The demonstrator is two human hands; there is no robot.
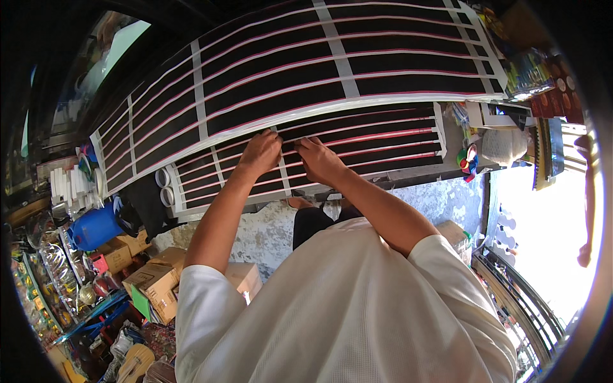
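Observation:
A long black panel (415, 145) with thin red-and-white strips along it and paler bands across it lies before me. My left hand (262, 153) rests over its middle, fingers curled and pressed together beside a pale crosswise band (283, 172). Just right of that band, my right hand (319, 161) is also closed, its fingertips bunched in a pinch above the strips. Whatever either hand pinches is hidden by the fingers. Beyond them, a larger panel (274, 89) of the same striped kind stretches across and overhangs the nearer one's far side.
Two white rolls (166, 196) sit at the nearer panel's left end. A blue drum (96, 228) and cardboard boxes (153, 281) crowd the left. To the right are a clear plastic bundle (504, 145) and a metal railing (520, 287). Another person's arm (589, 204) shows at the far right.

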